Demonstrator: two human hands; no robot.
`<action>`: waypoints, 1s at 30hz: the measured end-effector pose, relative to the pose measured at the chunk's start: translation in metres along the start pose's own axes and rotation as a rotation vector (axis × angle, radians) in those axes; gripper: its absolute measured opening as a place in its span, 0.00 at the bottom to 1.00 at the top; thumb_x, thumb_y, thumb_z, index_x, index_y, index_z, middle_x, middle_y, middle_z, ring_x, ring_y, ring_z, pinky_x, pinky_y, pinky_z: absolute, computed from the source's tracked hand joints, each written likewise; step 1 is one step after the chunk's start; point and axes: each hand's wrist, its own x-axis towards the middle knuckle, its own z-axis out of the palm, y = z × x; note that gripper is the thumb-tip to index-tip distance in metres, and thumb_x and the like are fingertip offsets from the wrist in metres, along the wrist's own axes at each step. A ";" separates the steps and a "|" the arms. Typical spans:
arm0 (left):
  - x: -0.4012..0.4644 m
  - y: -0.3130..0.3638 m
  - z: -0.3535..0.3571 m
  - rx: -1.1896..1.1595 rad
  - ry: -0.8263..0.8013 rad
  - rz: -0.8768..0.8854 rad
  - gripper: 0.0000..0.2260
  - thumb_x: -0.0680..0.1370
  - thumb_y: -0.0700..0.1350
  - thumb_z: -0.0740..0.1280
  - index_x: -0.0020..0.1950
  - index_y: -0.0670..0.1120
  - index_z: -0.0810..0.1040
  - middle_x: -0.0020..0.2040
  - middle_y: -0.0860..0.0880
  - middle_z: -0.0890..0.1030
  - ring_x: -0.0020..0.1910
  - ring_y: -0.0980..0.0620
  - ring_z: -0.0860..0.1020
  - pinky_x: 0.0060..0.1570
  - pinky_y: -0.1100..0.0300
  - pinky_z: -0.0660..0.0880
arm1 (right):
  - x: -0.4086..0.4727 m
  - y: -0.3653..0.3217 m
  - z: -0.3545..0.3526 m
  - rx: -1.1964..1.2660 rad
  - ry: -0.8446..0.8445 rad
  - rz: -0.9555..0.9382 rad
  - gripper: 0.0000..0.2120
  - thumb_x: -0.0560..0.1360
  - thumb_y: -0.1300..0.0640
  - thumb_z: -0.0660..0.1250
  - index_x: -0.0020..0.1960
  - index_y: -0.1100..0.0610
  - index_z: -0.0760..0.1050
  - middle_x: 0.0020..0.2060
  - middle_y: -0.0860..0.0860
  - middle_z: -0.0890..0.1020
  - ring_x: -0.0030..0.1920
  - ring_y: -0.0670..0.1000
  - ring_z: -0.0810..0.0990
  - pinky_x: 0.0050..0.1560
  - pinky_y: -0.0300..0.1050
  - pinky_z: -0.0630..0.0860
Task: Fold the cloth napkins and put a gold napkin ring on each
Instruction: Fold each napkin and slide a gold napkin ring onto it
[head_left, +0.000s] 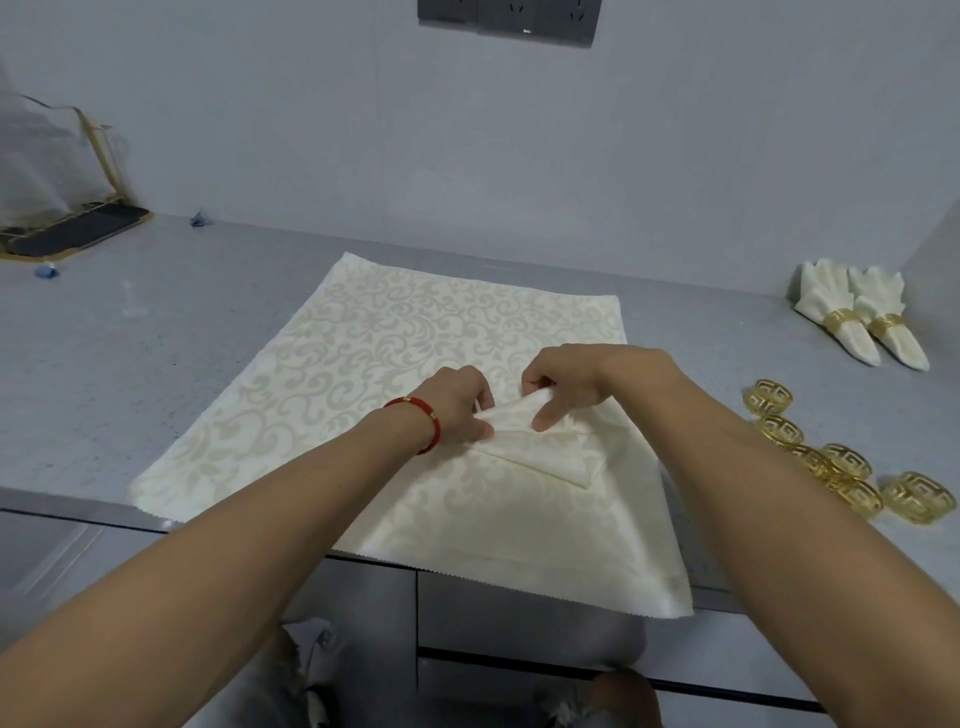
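- The cream napkin lies flat on the grey counter, its near edge hanging over the front.
- The left hand and right hand both pinch a raised fold near the napkin's middle, fingers clamped on cloth.
- The fabric looks soft, light and limp; it is best held at corners or creases.
- Two finished napkins stand far right, already ringed.
- There are six loose gold rings, possibly more where they overlap.

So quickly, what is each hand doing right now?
Left hand: pinching the folded napkin.
Right hand: pinching the same napkin's raised fold.
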 end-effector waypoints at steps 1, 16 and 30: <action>0.001 0.001 -0.001 0.023 -0.005 0.007 0.08 0.76 0.45 0.74 0.54 0.46 0.80 0.48 0.49 0.79 0.42 0.52 0.78 0.34 0.65 0.69 | -0.001 -0.001 -0.002 -0.009 -0.011 -0.002 0.13 0.72 0.44 0.78 0.49 0.49 0.79 0.44 0.44 0.82 0.46 0.50 0.80 0.51 0.48 0.77; -0.029 -0.017 0.024 0.197 0.235 0.470 0.03 0.81 0.38 0.63 0.54 0.42 0.71 0.45 0.47 0.74 0.42 0.48 0.69 0.39 0.57 0.60 | -0.037 -0.046 -0.011 -0.221 -0.166 0.056 0.16 0.70 0.45 0.79 0.54 0.51 0.83 0.45 0.47 0.86 0.47 0.52 0.85 0.51 0.49 0.82; -0.056 -0.008 0.037 0.591 0.511 0.755 0.10 0.71 0.33 0.56 0.44 0.46 0.70 0.37 0.49 0.69 0.35 0.51 0.61 0.37 0.56 0.57 | -0.104 -0.060 0.069 -0.867 0.459 -0.116 0.17 0.53 0.72 0.66 0.30 0.54 0.64 0.26 0.50 0.53 0.24 0.48 0.43 0.29 0.41 0.41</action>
